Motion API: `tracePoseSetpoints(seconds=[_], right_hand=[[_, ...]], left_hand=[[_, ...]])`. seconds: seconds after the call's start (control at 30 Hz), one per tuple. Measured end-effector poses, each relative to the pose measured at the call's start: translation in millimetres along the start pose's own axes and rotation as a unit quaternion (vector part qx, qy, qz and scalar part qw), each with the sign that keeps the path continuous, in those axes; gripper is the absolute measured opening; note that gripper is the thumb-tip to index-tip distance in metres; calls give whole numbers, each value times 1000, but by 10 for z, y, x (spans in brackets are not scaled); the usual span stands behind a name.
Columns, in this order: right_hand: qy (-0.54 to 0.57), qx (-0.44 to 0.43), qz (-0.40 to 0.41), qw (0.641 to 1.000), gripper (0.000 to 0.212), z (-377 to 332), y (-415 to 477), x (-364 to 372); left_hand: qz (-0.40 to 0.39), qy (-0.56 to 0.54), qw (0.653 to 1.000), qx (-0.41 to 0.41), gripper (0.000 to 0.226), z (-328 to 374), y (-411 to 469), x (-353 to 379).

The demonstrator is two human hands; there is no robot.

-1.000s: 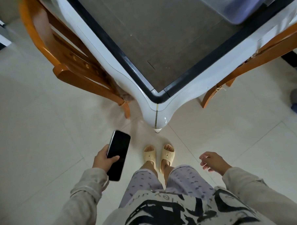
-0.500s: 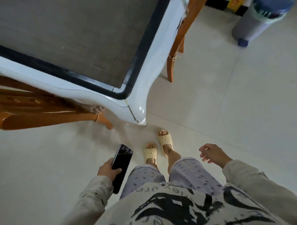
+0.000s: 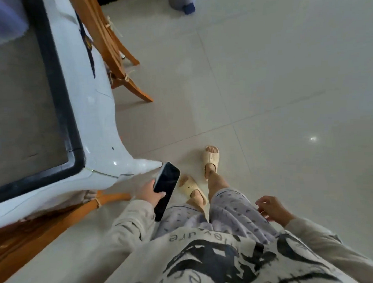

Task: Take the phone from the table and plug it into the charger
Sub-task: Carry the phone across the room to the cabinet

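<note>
My left hand (image 3: 147, 194) grips a black phone (image 3: 166, 188) with a dark screen, held low at my left side, screen up. The phone's top end hangs just beside the pointed white corner of the table (image 3: 90, 115), which fills the left of the view. My right hand (image 3: 273, 209) hangs at my right side with the fingers loosely curled and nothing in it. No charger is in view.
Two orange wooden chairs flank the table corner, one behind it (image 3: 111, 50) and one at my lower left (image 3: 35, 229). A grey bin (image 3: 181, 1) stands at the top. Pale tiled floor (image 3: 286, 94) stretches ahead and to the right. My feet wear cream slippers (image 3: 211, 159).
I have turned to the right, so the table swung from the top of the view to the left. My feet are stepping apart. The phone stays in my left hand.
</note>
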State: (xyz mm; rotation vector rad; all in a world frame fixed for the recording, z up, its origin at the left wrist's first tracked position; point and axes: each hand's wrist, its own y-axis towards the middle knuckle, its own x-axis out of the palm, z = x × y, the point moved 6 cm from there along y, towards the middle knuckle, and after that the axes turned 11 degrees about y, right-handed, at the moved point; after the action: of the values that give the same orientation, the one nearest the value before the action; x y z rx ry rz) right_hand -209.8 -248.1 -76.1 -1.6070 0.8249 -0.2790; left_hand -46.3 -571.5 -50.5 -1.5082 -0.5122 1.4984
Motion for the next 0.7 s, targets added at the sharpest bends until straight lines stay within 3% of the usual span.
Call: tracePoseSetpoints(seconds=[0.1, 0.23, 0.33, 0.7], right_hand=[[24, 38, 13, 999, 16, 463, -11, -180], [82, 88, 19, 993, 17, 959, 3, -381], [130, 104, 29, 986, 15, 1145, 47, -582], [265, 9, 42, 963, 14, 557, 599, -2328]], left_hand=[[8, 22, 999, 37, 30, 506, 98, -74], [15, 82, 994, 70, 48, 1148, 179, -61], [22, 133, 985, 110, 32, 1665, 191, 74], [26, 230, 965, 121, 22, 3084, 146, 785]])
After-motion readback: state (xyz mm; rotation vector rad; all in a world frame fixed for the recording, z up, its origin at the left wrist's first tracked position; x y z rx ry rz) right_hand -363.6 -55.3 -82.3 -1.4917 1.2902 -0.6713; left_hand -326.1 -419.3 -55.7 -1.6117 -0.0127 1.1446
